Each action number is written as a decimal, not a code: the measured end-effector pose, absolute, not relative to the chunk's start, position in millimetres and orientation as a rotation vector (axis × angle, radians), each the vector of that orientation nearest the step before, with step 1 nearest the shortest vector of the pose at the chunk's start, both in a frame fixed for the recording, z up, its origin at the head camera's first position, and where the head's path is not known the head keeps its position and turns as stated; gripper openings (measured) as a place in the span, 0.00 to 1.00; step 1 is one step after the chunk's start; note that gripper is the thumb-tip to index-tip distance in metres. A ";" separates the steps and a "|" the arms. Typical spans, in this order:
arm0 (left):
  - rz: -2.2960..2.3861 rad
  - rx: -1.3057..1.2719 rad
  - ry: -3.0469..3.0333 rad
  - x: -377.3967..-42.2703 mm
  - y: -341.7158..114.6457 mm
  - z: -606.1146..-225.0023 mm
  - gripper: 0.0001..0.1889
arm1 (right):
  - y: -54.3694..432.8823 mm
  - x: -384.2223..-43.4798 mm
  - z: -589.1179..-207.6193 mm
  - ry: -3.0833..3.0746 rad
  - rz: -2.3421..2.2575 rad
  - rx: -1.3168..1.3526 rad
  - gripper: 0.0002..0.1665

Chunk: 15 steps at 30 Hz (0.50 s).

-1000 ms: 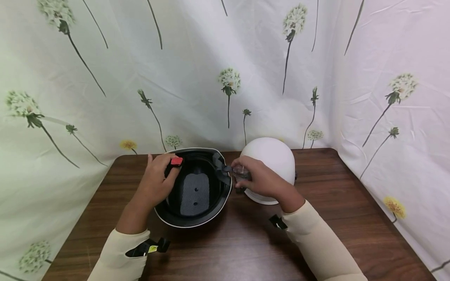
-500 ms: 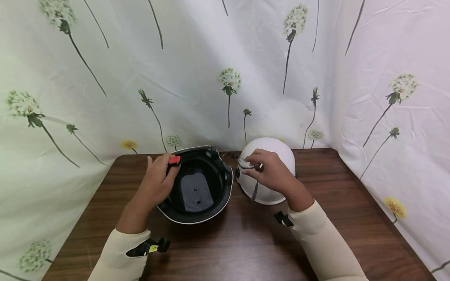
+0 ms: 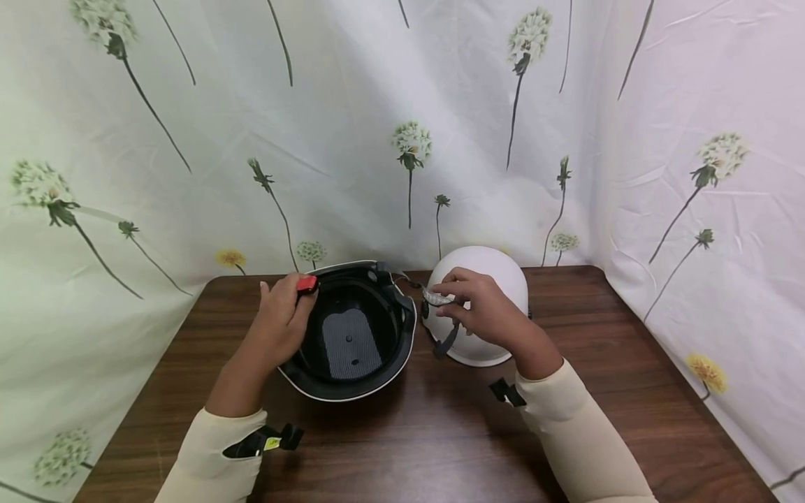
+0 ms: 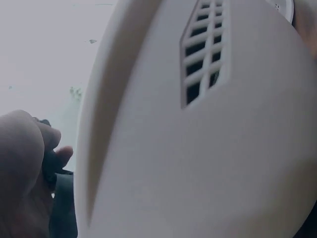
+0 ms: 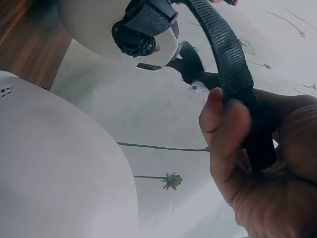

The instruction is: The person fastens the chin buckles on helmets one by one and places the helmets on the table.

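Observation:
An upturned white helmet (image 3: 349,341) with a black lining sits left of the table's middle. At its left rim my left hand (image 3: 277,323) holds a red and black buckle piece (image 3: 307,284); in the left wrist view a dark strap (image 4: 63,206) runs down from those fingers. My right hand (image 3: 483,306) pinches the other black chin strap (image 5: 230,57) together with a clear, crinkled plastic piece (image 3: 435,297). The strap's loose part hangs below the fingers. That hand is above a second white helmet (image 3: 487,258), which rests dome up and is partly covered by it.
Both helmets stand close together on a dark wooden table (image 3: 428,447), near its back edge. A white cloth (image 3: 352,140) printed with dandelions hangs behind and at the sides. Cameras are strapped to both sleeves.
My right hand has moved right with its strap, from the upturned helmet's rim to above the second helmet. The upturned helmet has tilted slightly. My left hand has hardly moved.

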<state>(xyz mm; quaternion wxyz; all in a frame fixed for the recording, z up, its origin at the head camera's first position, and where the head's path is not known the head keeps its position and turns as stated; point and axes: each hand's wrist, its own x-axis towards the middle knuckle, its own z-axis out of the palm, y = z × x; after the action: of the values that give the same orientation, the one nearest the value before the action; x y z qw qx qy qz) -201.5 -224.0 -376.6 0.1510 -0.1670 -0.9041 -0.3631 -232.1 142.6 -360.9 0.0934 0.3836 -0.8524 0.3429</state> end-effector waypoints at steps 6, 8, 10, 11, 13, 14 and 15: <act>-1.048 -0.487 -2.599 -203.7 -224.0 -377.5 0.13 | 141.9 -232.4 -359.4 -2.481 1.051 1.038 0.29; -1.051 -0.491 -2.595 -204.1 -224.3 -378.1 0.13 | 141.8 -231.7 -358.4 -2.477 1.086 0.984 0.31; -1.049 -0.494 -2.595 -204.6 -224.4 -378.7 0.14 | 141.5 -230.5 -357.8 -2.471 1.135 0.934 0.31; -1.047 -0.493 -2.595 -204.2 -224.3 -378.5 0.14 | 140.9 -230.1 -357.8 -2.464 1.167 0.909 0.32; -1.046 -0.496 -2.593 -203.8 -224.1 -378.8 0.14 | 139.6 -229.6 -358.4 -2.428 1.237 0.854 0.33; -1.047 -0.497 -2.590 -203.7 -224.0 -379.0 0.14 | 138.8 -229.2 -358.7 -2.408 1.269 0.822 0.33; -1.050 -0.499 -2.587 -203.4 -223.7 -379.2 0.14 | 138.0 -228.5 -358.9 -2.392 1.286 0.791 0.34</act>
<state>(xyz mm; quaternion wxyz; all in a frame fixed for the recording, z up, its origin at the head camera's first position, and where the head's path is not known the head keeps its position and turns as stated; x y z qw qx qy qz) -203.4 -223.7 -379.2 0.1520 -0.1740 -0.9015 -0.3660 -228.5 138.0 -358.9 0.1559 0.2763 -0.8353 0.4491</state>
